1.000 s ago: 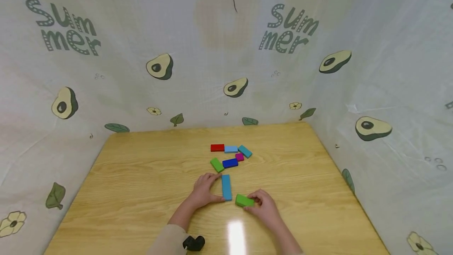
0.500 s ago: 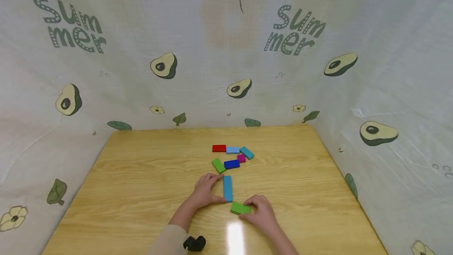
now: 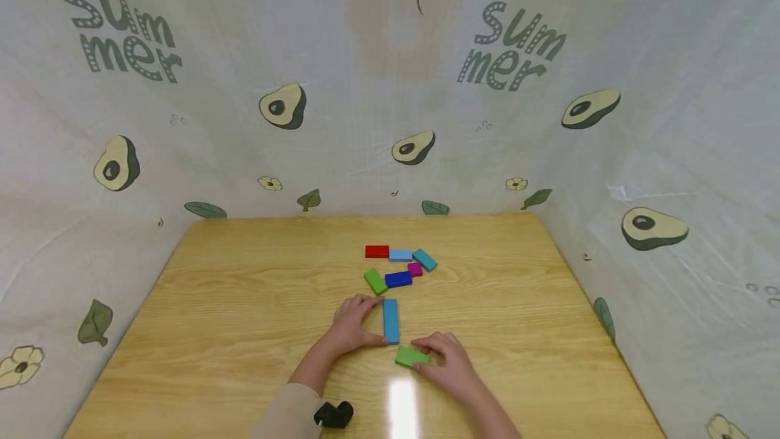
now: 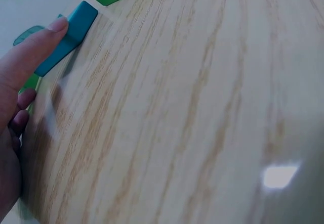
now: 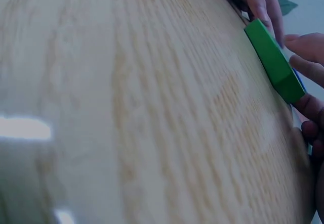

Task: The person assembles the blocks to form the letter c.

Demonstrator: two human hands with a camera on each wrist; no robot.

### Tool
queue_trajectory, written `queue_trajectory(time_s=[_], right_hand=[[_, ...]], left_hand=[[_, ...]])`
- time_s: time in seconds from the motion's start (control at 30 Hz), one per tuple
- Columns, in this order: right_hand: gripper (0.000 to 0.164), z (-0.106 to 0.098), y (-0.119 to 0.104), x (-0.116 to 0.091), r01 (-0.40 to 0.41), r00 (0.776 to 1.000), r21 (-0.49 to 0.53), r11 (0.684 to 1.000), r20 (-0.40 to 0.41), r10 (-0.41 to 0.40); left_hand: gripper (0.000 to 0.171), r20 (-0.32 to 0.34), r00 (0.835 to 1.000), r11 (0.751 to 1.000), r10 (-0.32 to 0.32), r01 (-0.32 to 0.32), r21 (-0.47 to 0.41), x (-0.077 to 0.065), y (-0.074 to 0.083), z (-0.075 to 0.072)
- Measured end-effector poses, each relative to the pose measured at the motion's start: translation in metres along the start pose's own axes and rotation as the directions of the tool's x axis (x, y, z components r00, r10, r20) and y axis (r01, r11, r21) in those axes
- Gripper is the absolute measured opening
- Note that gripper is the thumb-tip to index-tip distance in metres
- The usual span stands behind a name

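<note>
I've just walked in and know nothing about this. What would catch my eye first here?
Probably the bright blocks winding across the wooden table, up to a red block at the far end. Nearer, the left hand spans a long blue block, while the right hand holds a green block close by. Behind rises a pale cloth printed with avocados and "summer".

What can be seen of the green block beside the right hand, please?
The green block is a plain, smooth rectangular bar, perhaps painted wood. It appears to lie flat on the wood-grain table, slightly slanted, a small gap from the near end of the long blue block. The right hand touches its right end.
</note>
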State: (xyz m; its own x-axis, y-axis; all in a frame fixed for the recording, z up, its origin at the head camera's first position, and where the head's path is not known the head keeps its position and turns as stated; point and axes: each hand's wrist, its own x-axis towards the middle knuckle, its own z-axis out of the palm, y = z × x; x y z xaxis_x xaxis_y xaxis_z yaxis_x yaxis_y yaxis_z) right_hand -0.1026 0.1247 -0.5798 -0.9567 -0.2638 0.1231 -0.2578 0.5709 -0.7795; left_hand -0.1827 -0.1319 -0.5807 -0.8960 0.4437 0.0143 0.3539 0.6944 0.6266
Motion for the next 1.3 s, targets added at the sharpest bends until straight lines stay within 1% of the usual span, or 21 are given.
queue_trajectory(time_s=[0.13, 0.27, 0.5, 0.63, 0.8, 0.9, 1.2, 1.3], right_hand=[[0.037, -0.003, 0.000, -0.001, 0.004, 0.999, 0.001, 1.000, 0.043, -0.004], [0.035, -0.002, 0.001, -0.001, -0.002, 0.997, -0.017, 1.000, 0.076, 0.003], [0.036, 0.002, 0.000, 0.000, -0.006, 0.998, -0.065, 0.998, 0.061, 0.010], [0.038, 0.005, -0.003, 0.001, -0.011, 0.999, -0.096, 0.995, 0.030, 0.014], [0.038, 0.011, -0.011, 0.000, -0.014, 0.999, -0.112, 0.994, -0.044, 0.009], [0.037, 0.015, -0.015, -0.001, -0.020, 0.996, -0.121, 0.992, -0.084, 0.010], [0.036, 0.024, -0.021, -0.001, -0.047, 0.987, -0.143, 0.989, -0.161, 0.023], [0.034, 0.027, -0.021, -0.002, -0.046, 0.981, -0.157, 0.987, -0.193, 0.015]], left_hand=[[0.094, 0.002, 1.000, 1.000, -0.002, 0.002, -0.001, 0.001, 0.000, 0.000], [0.094, 0.003, 1.000, 1.000, -0.001, 0.001, 0.002, 0.001, -0.001, 0.001], [0.094, 0.007, 1.000, 1.000, -0.005, 0.005, 0.006, 0.001, -0.001, 0.001], [0.094, 0.008, 1.000, 1.000, -0.009, 0.009, 0.005, 0.001, -0.001, 0.001], [0.094, 0.009, 1.000, 1.000, -0.011, 0.010, 0.009, 0.001, -0.002, 0.002], [0.094, 0.010, 1.000, 1.000, -0.011, 0.011, 0.012, 0.001, -0.002, 0.002], [0.092, 0.022, 0.999, 1.000, -0.028, 0.028, -0.001, 0.002, 0.000, 0.000], [0.092, 0.024, 0.999, 1.000, -0.030, 0.030, -0.005, 0.002, 0.000, -0.001]])
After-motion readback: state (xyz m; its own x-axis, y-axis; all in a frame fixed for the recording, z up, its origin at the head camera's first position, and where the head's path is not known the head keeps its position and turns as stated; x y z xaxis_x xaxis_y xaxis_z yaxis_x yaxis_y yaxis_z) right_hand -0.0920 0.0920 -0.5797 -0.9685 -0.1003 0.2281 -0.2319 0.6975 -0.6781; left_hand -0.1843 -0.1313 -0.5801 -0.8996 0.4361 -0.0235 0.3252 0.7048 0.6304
